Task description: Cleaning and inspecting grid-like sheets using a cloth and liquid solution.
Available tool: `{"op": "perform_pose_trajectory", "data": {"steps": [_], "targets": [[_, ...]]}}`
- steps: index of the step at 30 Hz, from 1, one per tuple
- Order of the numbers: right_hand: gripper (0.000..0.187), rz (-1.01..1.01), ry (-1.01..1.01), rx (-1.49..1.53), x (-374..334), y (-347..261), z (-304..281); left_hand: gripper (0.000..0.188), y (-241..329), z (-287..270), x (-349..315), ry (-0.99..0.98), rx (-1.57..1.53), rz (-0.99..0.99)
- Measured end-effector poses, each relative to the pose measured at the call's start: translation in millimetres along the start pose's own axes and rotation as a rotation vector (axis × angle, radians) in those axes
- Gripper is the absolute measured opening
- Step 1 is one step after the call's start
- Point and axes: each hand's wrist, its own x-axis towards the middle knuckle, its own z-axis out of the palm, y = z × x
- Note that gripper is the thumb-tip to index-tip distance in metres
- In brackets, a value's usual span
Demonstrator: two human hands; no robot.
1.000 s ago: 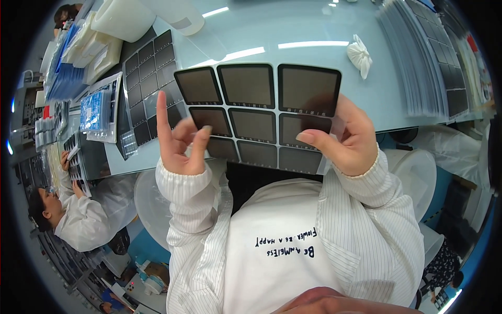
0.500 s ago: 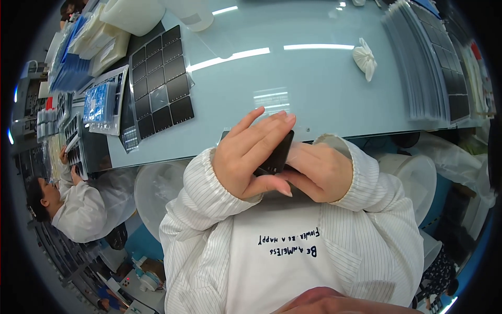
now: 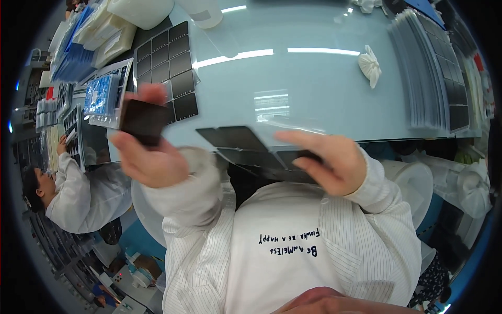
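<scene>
My left hand point(image 3: 156, 165), smeared by motion, is raised at the left near the table's front edge. It grips a dark, roughly square panel point(image 3: 144, 121) between thumb and fingers. My right hand point(image 3: 340, 163) pinches the right end of a thin sheet of dark square panels point(image 3: 238, 142), tilted in front of my chest at the table edge. Beyond my left hand, a flat grid of similar dark squares point(image 3: 166, 68) lies on the table, partly covered by that hand's fingers.
The glass-topped table point(image 3: 308, 94) bears a knotted white bag point(image 3: 370, 66). A tall stack of clear sheets point(image 3: 421, 73) stands at the right. At the left are a blue-and-white packet point(image 3: 102, 95) and a white container point(image 3: 204, 13). A person point(image 3: 86, 201) works farther left.
My hands, close together around a dark panel before, have moved apart. The left has swung left and up with a dark square panel; the right now shows the sheet of panels.
</scene>
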Motion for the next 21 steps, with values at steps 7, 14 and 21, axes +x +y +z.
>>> {"op": "perform_pose_trajectory", "data": {"steps": [7,14,21], "targets": [[0.05,-0.03,0.365,0.017,-9,16,-30,0.046,-53,-33,9,-0.273,-0.553,-0.66],[0.049,-0.208,0.624,0.057,1,32,-42,0.066,-77,-8,-8,-0.373,-0.473,-0.997],[0.054,-0.162,0.677,0.011,6,32,-54,0.044,-43,8,-36,-0.552,-0.322,-0.614]]}}
